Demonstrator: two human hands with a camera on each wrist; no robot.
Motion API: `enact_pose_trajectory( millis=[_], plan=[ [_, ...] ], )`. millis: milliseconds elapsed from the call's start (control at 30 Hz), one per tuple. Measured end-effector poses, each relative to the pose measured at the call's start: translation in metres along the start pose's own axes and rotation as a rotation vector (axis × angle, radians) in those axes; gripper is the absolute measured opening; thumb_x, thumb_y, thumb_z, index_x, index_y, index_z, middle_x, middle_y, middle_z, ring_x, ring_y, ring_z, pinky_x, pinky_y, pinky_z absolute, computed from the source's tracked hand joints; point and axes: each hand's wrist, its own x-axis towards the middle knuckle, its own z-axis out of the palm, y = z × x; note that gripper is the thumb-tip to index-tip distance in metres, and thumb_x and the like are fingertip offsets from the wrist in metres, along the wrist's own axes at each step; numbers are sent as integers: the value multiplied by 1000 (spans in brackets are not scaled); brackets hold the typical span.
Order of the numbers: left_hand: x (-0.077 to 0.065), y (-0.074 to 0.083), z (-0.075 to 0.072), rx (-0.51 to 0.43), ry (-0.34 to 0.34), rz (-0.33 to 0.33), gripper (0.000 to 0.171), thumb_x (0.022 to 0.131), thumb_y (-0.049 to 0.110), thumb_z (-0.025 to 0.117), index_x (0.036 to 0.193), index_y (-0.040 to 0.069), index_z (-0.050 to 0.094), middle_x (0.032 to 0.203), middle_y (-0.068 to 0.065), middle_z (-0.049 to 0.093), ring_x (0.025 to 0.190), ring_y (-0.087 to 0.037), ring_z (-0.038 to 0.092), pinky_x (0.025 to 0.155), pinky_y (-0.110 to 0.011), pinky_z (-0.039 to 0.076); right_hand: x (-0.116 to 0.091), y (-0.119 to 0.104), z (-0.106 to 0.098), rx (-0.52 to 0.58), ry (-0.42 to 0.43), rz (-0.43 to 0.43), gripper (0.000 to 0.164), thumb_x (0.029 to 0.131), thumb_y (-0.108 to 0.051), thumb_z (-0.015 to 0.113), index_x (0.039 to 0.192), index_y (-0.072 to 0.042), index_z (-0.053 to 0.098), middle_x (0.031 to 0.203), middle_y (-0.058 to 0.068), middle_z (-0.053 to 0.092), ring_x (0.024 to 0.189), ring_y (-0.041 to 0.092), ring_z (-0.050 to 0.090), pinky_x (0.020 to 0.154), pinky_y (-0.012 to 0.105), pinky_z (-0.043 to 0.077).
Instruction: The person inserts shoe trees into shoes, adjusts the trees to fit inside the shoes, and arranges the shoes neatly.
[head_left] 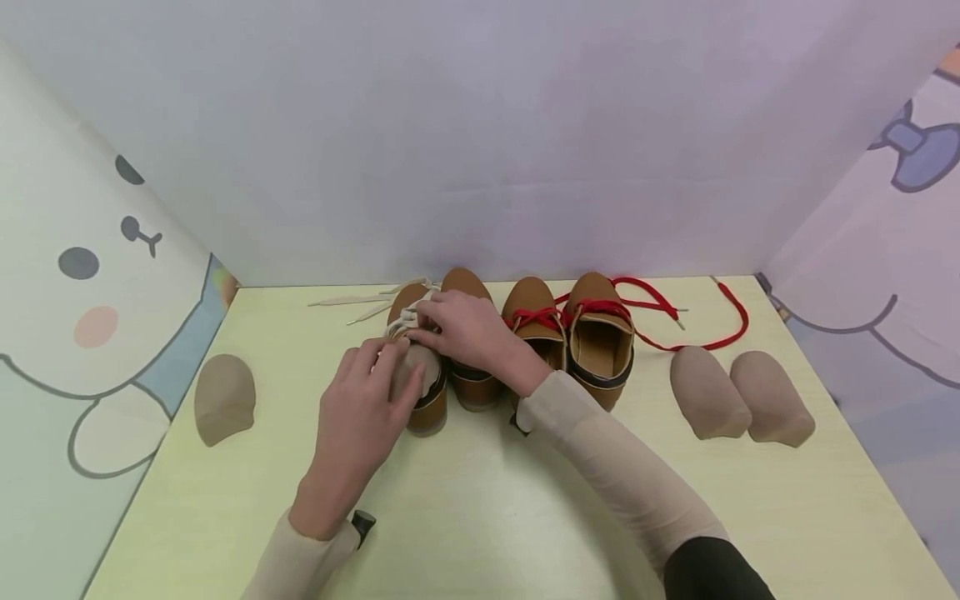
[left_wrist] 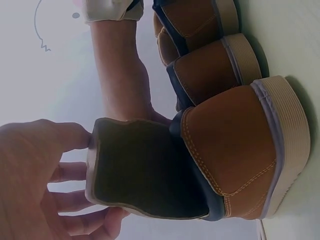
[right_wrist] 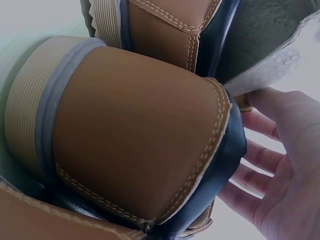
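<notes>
Leftmost in a row of brown shoes stands a shoe (head_left: 429, 412) with white laces (head_left: 408, 317). A hollow grey-beige shoe insert (left_wrist: 145, 165) sits partly inside its opening, its back end sticking up. My left hand (head_left: 360, 408) grips the insert by that raised end, thumb on one side and fingers on the other. From the right, my right hand (head_left: 472, 329) reaches over the second brown shoe (right_wrist: 135, 130) and pinches the first shoe's tongue (right_wrist: 245, 102) beside the insert and laces. The insert's front end is hidden inside the shoe.
Two brown shoes with red laces (head_left: 600, 308) stand to the right, their lace ends trailing over the table (head_left: 465, 500). One loose insert (head_left: 225, 400) lies at the left; two more inserts (head_left: 708, 392) lie at the right. A pale wall (head_left: 480, 150) rises behind the shoes.
</notes>
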Motion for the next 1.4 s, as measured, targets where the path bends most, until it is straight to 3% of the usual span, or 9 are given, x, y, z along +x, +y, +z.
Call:
enact_pose_trajectory(
  millis=[767,1400],
  plan=[
    [1,0,15,22,-24,7,34,91,22,81,118,3,74,112,-17,70,93,-39,65,73,-46,61,-3,0,-1,2,-7,10,21,101,-47,66,96,-27,69,89,-9,62,79,9,54,60,28,48],
    [-2,-5,23,-18,-88,-52,38,91,25,83,122,6,73,118,-15,69,102,-39,65,79,-49,62,-1,0,0,-10,-14,4,22,101,-47,65,99,-26,69,89,-9,63,78,9,55,59,27,48]
  ],
)
